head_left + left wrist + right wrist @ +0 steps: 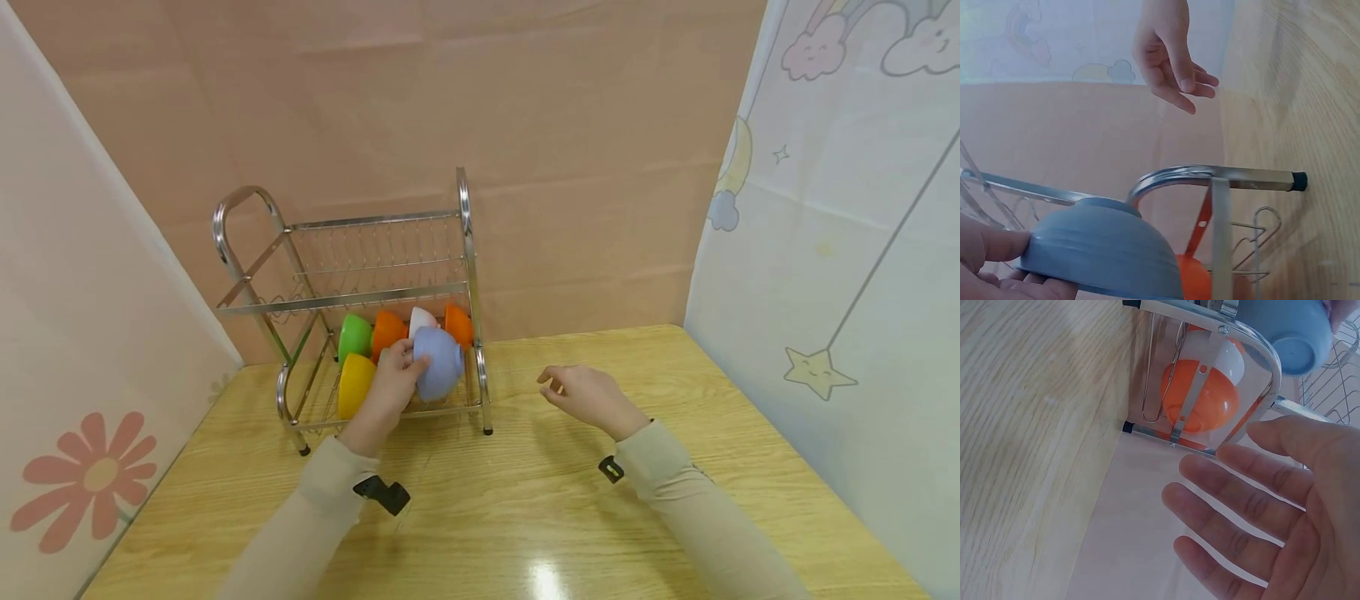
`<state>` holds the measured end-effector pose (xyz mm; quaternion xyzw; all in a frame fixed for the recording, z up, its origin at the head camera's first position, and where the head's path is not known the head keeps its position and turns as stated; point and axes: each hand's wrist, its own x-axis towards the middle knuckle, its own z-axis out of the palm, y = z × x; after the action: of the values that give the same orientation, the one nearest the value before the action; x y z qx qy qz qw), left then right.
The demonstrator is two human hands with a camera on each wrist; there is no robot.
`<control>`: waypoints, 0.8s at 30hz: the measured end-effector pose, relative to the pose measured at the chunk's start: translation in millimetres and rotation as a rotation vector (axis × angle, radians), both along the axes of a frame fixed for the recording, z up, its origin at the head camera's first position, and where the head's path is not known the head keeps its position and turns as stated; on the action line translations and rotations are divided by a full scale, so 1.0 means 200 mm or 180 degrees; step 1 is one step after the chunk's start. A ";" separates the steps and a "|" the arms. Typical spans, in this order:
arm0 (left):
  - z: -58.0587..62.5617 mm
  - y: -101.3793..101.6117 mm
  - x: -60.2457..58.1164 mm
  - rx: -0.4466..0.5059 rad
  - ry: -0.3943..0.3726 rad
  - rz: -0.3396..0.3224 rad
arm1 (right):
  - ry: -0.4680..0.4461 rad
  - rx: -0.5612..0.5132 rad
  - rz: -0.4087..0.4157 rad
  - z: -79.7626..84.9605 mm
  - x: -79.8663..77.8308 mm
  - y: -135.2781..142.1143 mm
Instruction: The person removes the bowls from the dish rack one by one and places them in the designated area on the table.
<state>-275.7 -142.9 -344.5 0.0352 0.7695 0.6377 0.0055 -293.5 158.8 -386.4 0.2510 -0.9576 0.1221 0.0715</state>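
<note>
My left hand (393,375) pinches a light blue bowl (438,363) by its rim, the bowl turned on its side at the front right of the rack's lower shelf. In the left wrist view the thumb and fingers lie on either side of that blue bowl's (1100,250) rim. To the right of the rack my right hand (588,398) is apart from everything, its fingers loosely bent. The right wrist view shows these fingers (1229,506) spread, with nothing between them. Whether the blue bowl touches the shelf cannot be told.
A two-tier metal dish rack (375,296) stands on the wooden table (525,500). Its lower shelf holds a green bowl (355,337), orange bowls (388,331), a white bowl (422,318) and a yellow bowl (356,386), on their sides. My left hand partly hides another bowl. Cloth walls surround the table.
</note>
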 end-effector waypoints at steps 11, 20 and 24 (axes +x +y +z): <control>0.11 0.02 0.16 -0.0975 0.0638 -0.0392 | -0.0030 -0.0046 0.0028 0.00 0.01 -0.01; 0.13 0.13 0.32 -0.2447 0.1545 -0.0387 | 0.0008 -0.0054 0.0037 -0.01 0.00 0.00; 0.13 0.15 0.35 -0.2680 0.1932 -0.0475 | 0.0011 -0.0072 0.0041 -0.01 -0.01 0.00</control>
<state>-205.2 -112.7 -319.1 0.2679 0.9215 0.2322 -0.1586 -295.2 158.6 -388.9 0.2566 -0.9544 0.1331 0.0752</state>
